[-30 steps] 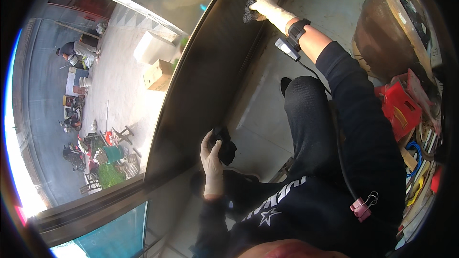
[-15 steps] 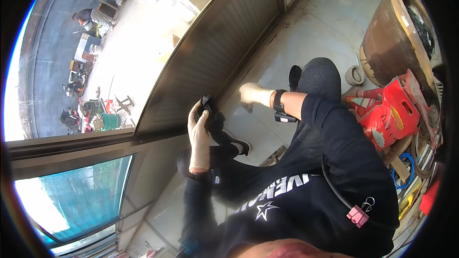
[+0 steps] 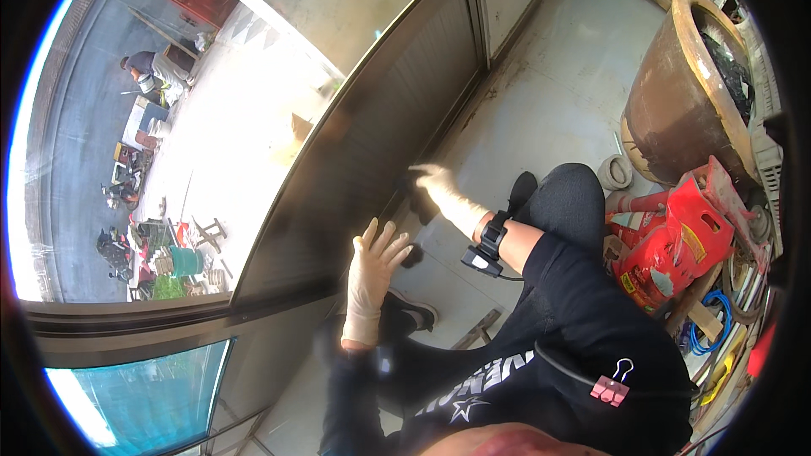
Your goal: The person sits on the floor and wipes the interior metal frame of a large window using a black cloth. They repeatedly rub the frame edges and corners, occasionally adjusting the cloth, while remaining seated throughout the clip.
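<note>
Cloth (image 3: 419, 205), dark and motion-blurred, shows at the gloved right hand (image 3: 448, 192), near the foot of the brown panel (image 3: 380, 110); whether that hand grips it cannot be told. The gloved left hand (image 3: 369, 283) spreads wide, just left of a small dark clump (image 3: 412, 256). A large pot (image 3: 663, 122) stands far right, a red bag (image 3: 667, 266) nearer.

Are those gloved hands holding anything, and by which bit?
The left hand is open, holding nothing. The right hand seems to have a dark, blurred thing; which part it grips can't be told.
</note>
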### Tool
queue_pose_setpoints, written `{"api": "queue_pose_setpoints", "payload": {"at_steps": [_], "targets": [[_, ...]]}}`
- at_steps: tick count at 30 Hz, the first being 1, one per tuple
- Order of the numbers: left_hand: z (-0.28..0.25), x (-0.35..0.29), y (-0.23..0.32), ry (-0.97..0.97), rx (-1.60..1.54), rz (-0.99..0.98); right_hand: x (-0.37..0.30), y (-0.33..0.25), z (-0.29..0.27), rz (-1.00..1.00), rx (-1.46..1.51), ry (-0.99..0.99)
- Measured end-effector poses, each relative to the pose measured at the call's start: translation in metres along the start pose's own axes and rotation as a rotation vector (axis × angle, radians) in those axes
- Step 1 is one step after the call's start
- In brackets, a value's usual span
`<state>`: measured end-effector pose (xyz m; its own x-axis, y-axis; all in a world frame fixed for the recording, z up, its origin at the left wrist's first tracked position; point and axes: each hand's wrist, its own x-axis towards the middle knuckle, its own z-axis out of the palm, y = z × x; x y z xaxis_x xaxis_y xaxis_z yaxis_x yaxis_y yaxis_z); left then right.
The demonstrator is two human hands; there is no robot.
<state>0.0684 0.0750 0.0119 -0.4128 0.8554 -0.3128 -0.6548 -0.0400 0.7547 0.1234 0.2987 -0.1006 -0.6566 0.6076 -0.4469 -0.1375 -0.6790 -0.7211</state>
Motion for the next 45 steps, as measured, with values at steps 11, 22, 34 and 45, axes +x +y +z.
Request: {"api": "queue_pose_setpoints", "payload": {"at_steps": [11, 22, 34, 45], "targets": [[-0.005, -0.02, -0.01, 0.227, 0.306, -0.022, 0.221, -0.337, -0.066, -0.84, 0.09, 0.267], [0.011, -0.01, -0.019, 0.225, 0.338, -0.026, 0.031, -0.07, 0.116, -0.563, -0.548, 0.118], [-0.007, -0.019, -0.012, 0.31, 0.29, 0.017, 0.155, -0.239, 0.001, -0.519, -0.099, 0.415], [0.017, -0.006, -0.021, 0.28, 0.332, -0.069, 0.098, -0.083, 0.066, -0.858, -0.696, 0.351]]}}
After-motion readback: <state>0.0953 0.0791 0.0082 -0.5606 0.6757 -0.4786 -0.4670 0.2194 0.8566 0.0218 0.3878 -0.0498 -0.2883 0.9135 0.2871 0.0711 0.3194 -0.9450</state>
